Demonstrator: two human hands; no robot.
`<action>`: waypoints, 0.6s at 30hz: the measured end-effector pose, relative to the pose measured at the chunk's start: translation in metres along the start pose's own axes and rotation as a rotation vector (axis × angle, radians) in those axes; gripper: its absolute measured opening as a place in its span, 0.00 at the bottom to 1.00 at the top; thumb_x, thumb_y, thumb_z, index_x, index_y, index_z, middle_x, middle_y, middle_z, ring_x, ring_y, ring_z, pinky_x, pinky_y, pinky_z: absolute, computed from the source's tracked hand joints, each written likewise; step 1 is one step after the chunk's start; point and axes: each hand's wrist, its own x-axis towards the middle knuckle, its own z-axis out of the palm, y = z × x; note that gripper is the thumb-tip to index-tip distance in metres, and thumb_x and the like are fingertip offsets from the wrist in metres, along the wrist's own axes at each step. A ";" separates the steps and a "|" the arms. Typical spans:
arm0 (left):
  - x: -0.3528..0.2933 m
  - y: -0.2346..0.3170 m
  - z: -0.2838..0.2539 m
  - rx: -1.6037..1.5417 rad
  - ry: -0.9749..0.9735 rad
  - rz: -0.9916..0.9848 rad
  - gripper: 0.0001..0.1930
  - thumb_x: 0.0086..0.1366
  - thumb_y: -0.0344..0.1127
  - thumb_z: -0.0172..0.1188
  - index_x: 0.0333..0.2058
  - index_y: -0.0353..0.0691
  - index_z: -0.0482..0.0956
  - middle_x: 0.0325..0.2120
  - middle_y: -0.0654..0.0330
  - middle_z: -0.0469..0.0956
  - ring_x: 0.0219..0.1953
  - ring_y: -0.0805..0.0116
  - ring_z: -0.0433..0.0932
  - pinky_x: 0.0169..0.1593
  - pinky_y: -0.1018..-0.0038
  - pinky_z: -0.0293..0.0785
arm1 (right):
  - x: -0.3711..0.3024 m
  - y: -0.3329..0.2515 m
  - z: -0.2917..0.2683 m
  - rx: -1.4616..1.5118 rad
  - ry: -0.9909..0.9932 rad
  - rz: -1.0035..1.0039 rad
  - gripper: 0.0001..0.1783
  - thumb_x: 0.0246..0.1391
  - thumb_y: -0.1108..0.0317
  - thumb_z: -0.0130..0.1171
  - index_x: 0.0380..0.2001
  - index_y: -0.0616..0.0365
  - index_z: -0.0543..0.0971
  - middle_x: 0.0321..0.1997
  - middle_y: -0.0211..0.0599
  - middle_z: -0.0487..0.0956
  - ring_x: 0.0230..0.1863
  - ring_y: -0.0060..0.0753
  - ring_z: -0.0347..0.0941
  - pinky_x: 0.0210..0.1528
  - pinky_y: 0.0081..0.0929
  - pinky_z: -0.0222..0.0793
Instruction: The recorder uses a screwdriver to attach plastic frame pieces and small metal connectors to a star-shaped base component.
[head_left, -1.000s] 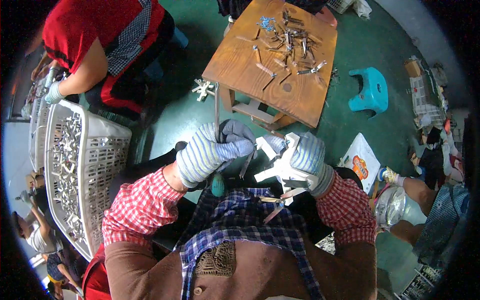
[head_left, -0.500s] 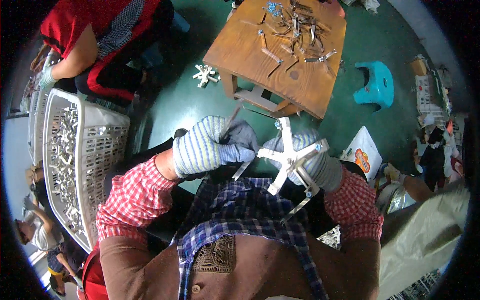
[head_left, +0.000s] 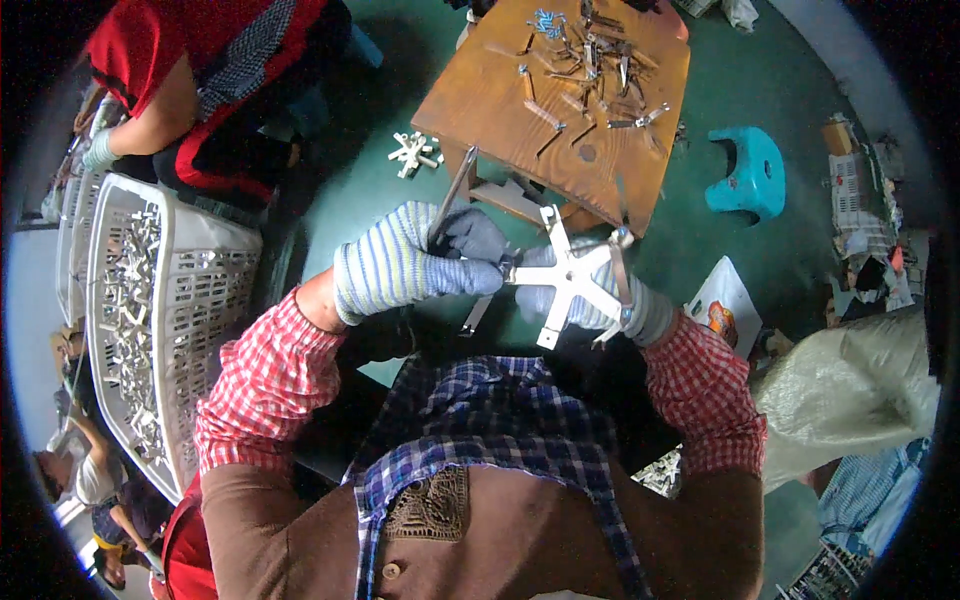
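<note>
My left hand point(head_left: 400, 265), in a striped knit glove with grey fingers, is closed with thumb and fingers pressed together. A thin dark metal rod point(head_left: 457, 185) sticks up out of its grip, and a flat metal strip point(head_left: 477, 316) shows below the fingers. Its fingertips meet the left arm end of a white five-armed star-shaped base point(head_left: 568, 274). Behind that base, my right hand point(head_left: 650, 308), gloved likewise, grips it from the right. A metal strip point(head_left: 621, 275) with small blue-tipped joints sits at the base's right-hand arms. The base partly hides the right fingers.
A wooden table point(head_left: 460, 95) ahead carries loose metal strips and blue pieces. More star-shaped pieces point(head_left: 413, 154) lie on the floor beside it. A white basket point(head_left: 215, 285) of metal parts stands left, near a person in red point(head_left: 150, 50). Right are a turquoise stool point(head_left: 752, 172) and a pale sack point(head_left: 850, 380).
The star-shaped base has turned in my hands, and the strip that hung below it is now up at its right side. My left hand has risen slightly, with the rod reaching higher.
</note>
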 end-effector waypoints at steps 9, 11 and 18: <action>0.001 0.017 -0.013 -0.348 0.108 -0.085 0.28 0.68 0.57 0.50 0.50 0.35 0.73 0.27 0.60 0.77 0.15 0.80 0.66 0.21 0.83 0.63 | 0.003 0.006 0.003 -0.492 0.343 -0.220 0.28 0.64 0.58 0.44 0.59 0.70 0.64 0.43 0.46 0.77 0.40 0.35 0.74 0.42 0.29 0.71; 0.002 -0.006 -0.008 -0.683 0.096 -0.266 0.31 0.66 0.64 0.46 0.44 0.37 0.75 0.23 0.63 0.75 0.11 0.82 0.59 0.14 0.83 0.54 | 0.004 0.000 0.018 -0.701 0.590 -0.190 0.25 0.63 0.61 0.46 0.57 0.70 0.66 0.43 0.45 0.77 0.37 0.29 0.74 0.38 0.23 0.72; -0.016 -0.062 0.074 -0.756 0.154 -0.353 0.17 0.70 0.47 0.50 0.42 0.37 0.73 0.27 0.60 0.78 0.23 0.71 0.77 0.27 0.77 0.73 | 0.013 -0.010 0.026 -1.126 0.584 -0.374 0.23 0.62 0.63 0.51 0.54 0.69 0.70 0.41 0.41 0.78 0.35 0.24 0.75 0.35 0.19 0.73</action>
